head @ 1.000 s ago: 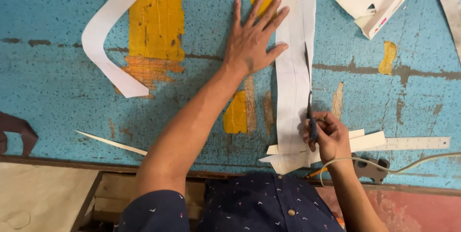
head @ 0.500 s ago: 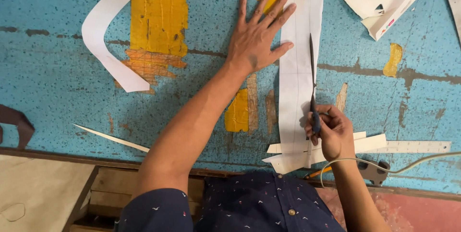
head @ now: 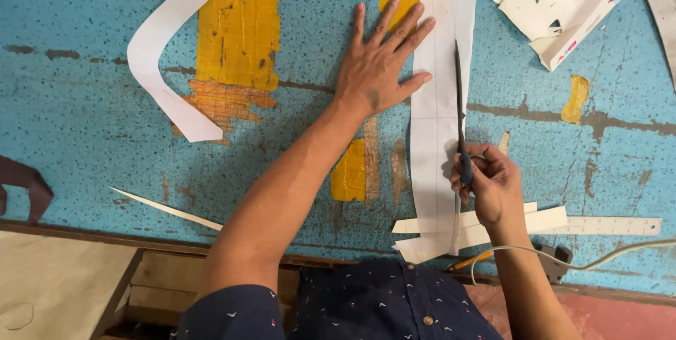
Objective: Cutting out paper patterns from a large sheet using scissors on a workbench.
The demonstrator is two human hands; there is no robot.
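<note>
Head view, looking straight down at a blue speckled counter (head: 84,122) with worn yellow patches. One long white paper strip (head: 433,122) is laid lengthwise away from the body, and it's pinned flat by the left hand (head: 377,65), fingers spread wide and open, palm down beside the strip with the fingertips resting on its left edge, most likely so the paper doesn't shift while it's cut. The right hand (head: 493,185) is closed around the dark handles of one pair of scissors (head: 460,115), whose blades are pointed up along the strip, just right of its middle, seemingly lined up with a faint ruled line. Whether the blades are parted can't be told from here. Under the right wrist, a small pile of cut white offcuts (head: 486,224) is lying crosswise, at least three, pushed to the near edge out of the way. One ruler (head: 620,226) is set next to them, and one orange pencil (head: 466,264) is poking out at the counter's edge, both within reach. One curled paper band (head: 165,65) is left at the far left, one thin sliver (head: 165,208) nearer, and a heap of printed paper scraps (head: 563,9) sits top right. One pale cable (head: 577,259) runs across the right forearm.
</note>
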